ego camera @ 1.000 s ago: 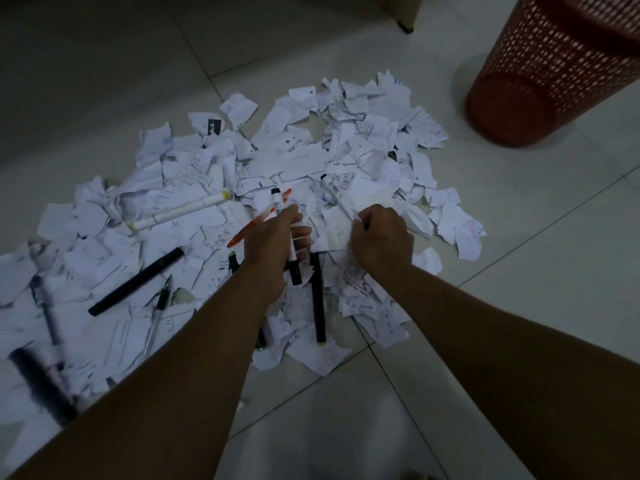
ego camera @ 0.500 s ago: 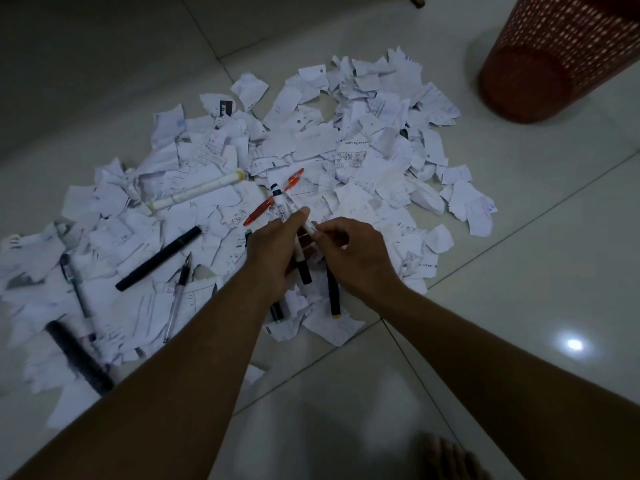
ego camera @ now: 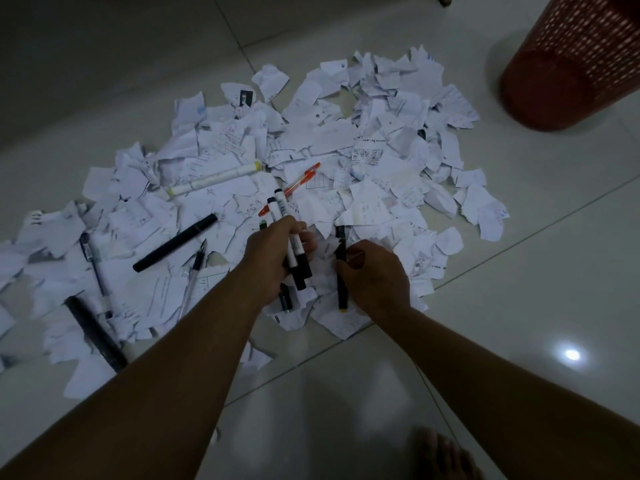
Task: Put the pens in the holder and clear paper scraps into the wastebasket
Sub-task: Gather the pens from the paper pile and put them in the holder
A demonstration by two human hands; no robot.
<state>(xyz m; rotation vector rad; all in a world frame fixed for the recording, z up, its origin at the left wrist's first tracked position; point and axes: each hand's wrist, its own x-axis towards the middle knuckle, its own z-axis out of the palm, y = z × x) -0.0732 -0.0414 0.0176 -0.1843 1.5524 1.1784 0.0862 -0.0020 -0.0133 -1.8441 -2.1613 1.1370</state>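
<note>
Pale glossy floor tiles point(ego camera: 519, 306) carry a wide heap of torn white paper scraps point(ego camera: 346, 140), and the dim light leaves much of it grey. Near the heap's near edge, the left hand point(ego camera: 273, 258) is clenched around a small bundle of white-barrelled markers with black caps point(ego camera: 282, 216), held upright in the fist, probably so that the other hand stays free to gather more. Just beside it, the right hand point(ego camera: 377, 275) pinches a slim black pen with a yellowish tip point(ego camera: 341, 251) that runs roughly toward the person, its far end over the scraps; whether it is already lifted clear of the paper cannot be told. Several pens are still scattered on the heap: an orange ballpoint pen point(ego camera: 301, 181) behind the bundle, a long white highlighter with a yellow end point(ego camera: 214, 178), a thick black marker point(ego camera: 175, 242), a clear ballpoint point(ego camera: 192, 278) and others at the far left. No pen holder is in view. A red perforated plastic wastebasket point(ego camera: 575, 60) stands well apart at the upper right, and none of the scraps look moved toward it, so the pen-collecting stage seems to come first.
</note>
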